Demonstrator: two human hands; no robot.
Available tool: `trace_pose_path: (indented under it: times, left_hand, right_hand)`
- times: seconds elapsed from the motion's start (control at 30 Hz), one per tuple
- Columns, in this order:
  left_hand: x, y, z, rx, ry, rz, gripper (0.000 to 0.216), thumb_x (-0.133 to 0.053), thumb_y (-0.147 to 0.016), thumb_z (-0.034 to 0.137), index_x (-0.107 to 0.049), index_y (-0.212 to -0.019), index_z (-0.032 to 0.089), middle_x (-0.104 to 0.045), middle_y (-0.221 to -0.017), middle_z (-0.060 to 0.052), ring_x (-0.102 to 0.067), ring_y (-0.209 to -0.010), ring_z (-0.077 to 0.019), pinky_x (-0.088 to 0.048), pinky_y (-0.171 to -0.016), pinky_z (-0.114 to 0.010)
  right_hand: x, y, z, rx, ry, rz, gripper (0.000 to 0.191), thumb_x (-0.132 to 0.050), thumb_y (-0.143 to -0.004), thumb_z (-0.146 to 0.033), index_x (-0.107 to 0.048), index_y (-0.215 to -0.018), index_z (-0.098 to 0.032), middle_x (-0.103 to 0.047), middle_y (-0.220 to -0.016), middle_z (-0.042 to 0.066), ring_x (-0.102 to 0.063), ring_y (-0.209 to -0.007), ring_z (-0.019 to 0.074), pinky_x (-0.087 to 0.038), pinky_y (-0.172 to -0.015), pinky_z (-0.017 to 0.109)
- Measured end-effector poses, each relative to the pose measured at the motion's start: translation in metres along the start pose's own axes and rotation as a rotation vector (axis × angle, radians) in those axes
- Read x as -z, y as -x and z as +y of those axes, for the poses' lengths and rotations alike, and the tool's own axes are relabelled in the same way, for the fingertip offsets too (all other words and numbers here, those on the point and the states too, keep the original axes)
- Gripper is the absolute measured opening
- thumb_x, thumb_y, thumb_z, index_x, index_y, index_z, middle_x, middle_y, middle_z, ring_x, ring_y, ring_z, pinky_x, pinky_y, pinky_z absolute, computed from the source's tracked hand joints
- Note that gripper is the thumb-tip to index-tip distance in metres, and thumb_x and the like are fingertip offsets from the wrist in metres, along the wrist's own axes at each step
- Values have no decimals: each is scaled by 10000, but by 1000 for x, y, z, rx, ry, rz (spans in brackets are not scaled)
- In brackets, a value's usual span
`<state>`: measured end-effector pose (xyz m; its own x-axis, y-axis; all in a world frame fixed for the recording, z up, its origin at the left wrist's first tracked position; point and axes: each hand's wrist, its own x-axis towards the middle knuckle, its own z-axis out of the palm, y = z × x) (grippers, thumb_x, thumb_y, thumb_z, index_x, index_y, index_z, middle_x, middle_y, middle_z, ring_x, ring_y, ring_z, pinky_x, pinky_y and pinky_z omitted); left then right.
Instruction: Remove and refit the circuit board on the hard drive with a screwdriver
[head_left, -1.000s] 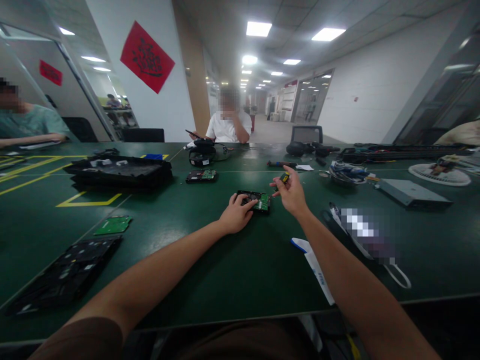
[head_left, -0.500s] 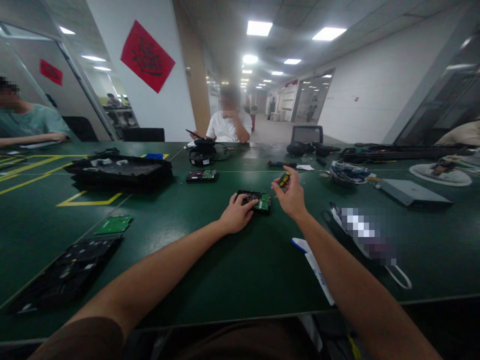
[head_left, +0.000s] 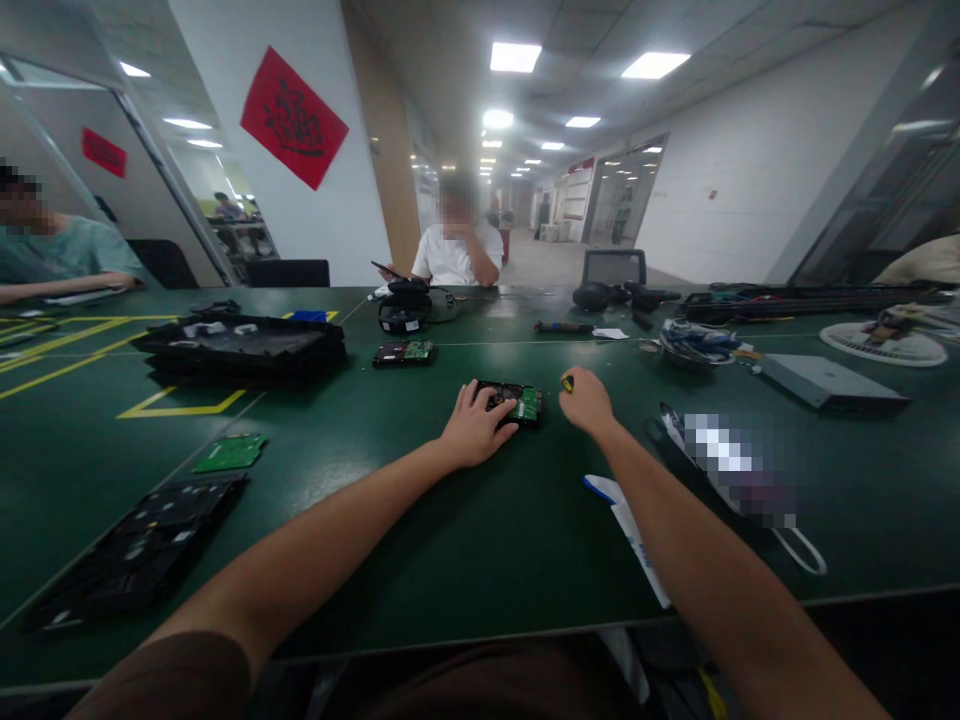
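Clenched, our right hand [head_left: 587,402] grasps one yellow-black tool [head_left: 568,383]; our left hand [head_left: 474,428] lies spread over one of two drives [head_left: 530,404], well inside the table's [head_left: 450,560] near edge.

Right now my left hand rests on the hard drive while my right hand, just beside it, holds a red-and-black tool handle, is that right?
Not quite: the head view shows that the tool handle in your right hand is yellow and black. Your left hand does rest on the hard drive, with the right just beside it.
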<state>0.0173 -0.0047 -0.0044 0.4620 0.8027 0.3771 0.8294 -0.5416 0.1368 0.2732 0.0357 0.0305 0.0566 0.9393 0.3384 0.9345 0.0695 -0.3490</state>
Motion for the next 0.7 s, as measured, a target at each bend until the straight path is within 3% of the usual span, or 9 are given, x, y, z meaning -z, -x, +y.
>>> trace_pose_path:
  times: [0.17, 0.3, 0.4, 0.53, 0.7]
  left_hand:
    - [11, -8, 17, -40, -37, -27, 592, -519, -963, 638, -622, -1399, 250, -517, -1449, -127, -252, -1516, -433, -171, -1263, -619]
    - [12, -24, 41, -33, -37, -36, 641, -549, -925, 664, -715, -1241, 132, -594, -1355, -199, -355, -1450, -434, -258, -1231, -555]
    - [7, -37, 58, 13, -81, -20, 690, -553, -905, 708, -753, -1154, 96, -629, -1281, -231, -424, -1362, -449, -310, -1179, -564]
    - [1, -44, 69, 82, -130, -1, 623, -607, -904, 639, -760, -1127, 79, -640, -1191, -240, -491, -1235, -432, -401, -1073, -554]
    - [4, -39, 69, 61, -204, 17, 535, -586, -919, 540, -753, -1100, 65, -637, -1163, -237, -509, -1194, -411, -436, -1045, -545]
  right_hand:
    - [-8, 4, 2, 30, 133, -139, 308, -588, -939, -364, -704, -1200, -248, -743, -1117, 143, -712, -998, 302, -537, -833, 389]
    - [-9, 3, 1, 95, 139, -170, 395, -595, -926, -296, -692, -1308, -323, -741, -1236, 103, -711, -1064, 291, -537, -893, 393]
    - [-10, 0, 0, 118, 152, -193, 372, -608, -907, -276, -734, -1254, -319, -755, -1210, 95, -716, -1050, 283, -543, -889, 378]
    - [-12, 0, 2, 125, 162, -189, 319, -616, -905, -283, -759, -1189, -307, -759, -1175, 95, -715, -1029, 277, -542, -881, 367]
    - [-13, 3, 8, 128, 161, -163, 252, -591, -937, -293, -761, -1121, -262, -734, -1162, 133, -707, -1027, 299, -534, -867, 389]
